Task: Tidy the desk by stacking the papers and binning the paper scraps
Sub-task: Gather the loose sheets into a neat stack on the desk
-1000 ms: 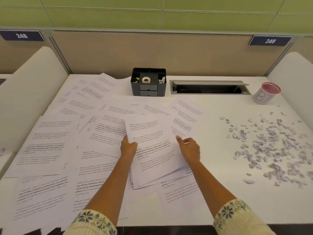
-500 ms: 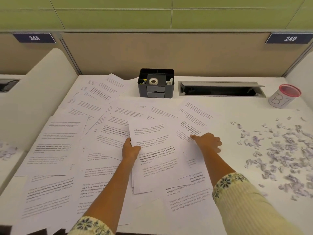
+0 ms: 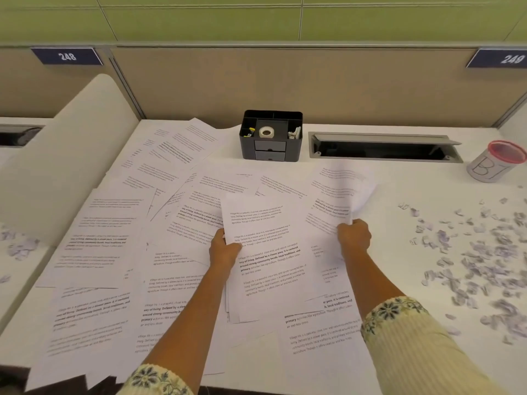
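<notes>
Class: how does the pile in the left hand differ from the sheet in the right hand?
The pile in the left hand is several sheets thick; the sheet in the right hand looks single. The pile lies flat; the sheet curls upward, blurred. Both are white printed paper.

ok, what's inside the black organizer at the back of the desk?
In the black organizer: white tape roll in the middle compartment, small yellow items left, metal clips right. Its two front drawers are closed; contents hidden.
</notes>
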